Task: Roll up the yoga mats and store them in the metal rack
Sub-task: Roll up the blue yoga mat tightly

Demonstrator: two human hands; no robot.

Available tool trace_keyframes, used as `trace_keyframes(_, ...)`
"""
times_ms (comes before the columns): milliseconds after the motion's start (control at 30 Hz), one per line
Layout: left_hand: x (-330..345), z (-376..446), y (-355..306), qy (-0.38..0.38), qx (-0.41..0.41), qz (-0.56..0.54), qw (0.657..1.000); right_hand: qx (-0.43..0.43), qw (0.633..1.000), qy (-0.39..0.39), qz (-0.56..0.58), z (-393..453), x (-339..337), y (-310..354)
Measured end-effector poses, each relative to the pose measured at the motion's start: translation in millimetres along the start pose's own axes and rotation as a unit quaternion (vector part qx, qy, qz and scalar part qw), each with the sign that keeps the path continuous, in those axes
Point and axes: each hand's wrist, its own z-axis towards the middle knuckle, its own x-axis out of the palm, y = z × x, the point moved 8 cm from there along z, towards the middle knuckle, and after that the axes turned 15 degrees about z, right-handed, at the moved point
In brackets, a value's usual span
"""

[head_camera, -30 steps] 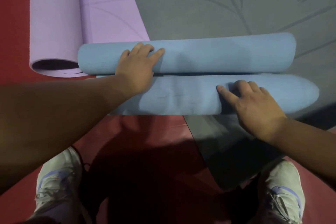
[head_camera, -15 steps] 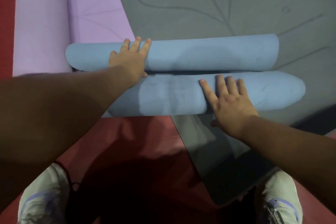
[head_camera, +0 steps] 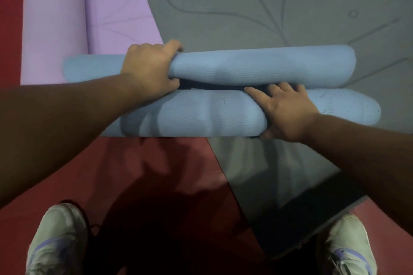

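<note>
A light blue yoga mat lies crosswise in front of me, folded into two long rolled lobes, one behind the other. My left hand grips the far lobe near its left part, fingers curled over its back and thumb under its front. My right hand grips the near lobe, fingers reaching into the dark gap between the lobes and thumb tucked under the near edge. The metal rack is out of view.
A grey mat with line patterns lies flat under and beyond the blue one, its corner reaching towards my right shoe. A partly rolled lilac mat lies at the far left. The floor is red. My left shoe stands at bottom left.
Both hands went from lying flat on the blue mat to curling round it. The left now clasps the far lobe; the right slid forward into the gap and clasps the near lobe.
</note>
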Motion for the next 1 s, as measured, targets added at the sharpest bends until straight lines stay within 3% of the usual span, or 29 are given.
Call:
trace_keyframes(100,-20.6,-14.4,-6.2,0.024,0.053,-0.049,0.997,-0.001,0.992,0.062,0.113,-12.1,3.1,-1.5)
trace_keyframes(200,-19.9,-29.9,-25.9,0.069,0.12,-0.017,0.99,-0.008,0.977,0.134,0.164,-35.5,25.0,6.6)
trace_keyframes(267,-10.5,-40.0,-32.3,0.085,0.139,-0.002,0.987,-0.032,0.987,0.068,0.142,-45.1,24.8,10.1)
trace_keyframes(400,-10.1,-43.9,-16.8,0.075,0.109,-0.085,0.988,-0.053,0.996,-0.077,0.01,-61.9,4.8,14.2)
trace_keyframes(567,-7.2,-44.2,-24.8,0.103,0.159,-0.077,0.979,-0.145,0.972,-0.175,0.053,-75.3,-4.9,29.8)
trace_keyframes(1000,-2.7,-34.1,-20.1,0.129,0.153,-0.088,0.976,-0.065,0.992,-0.101,-0.03,-76.6,11.7,45.3)
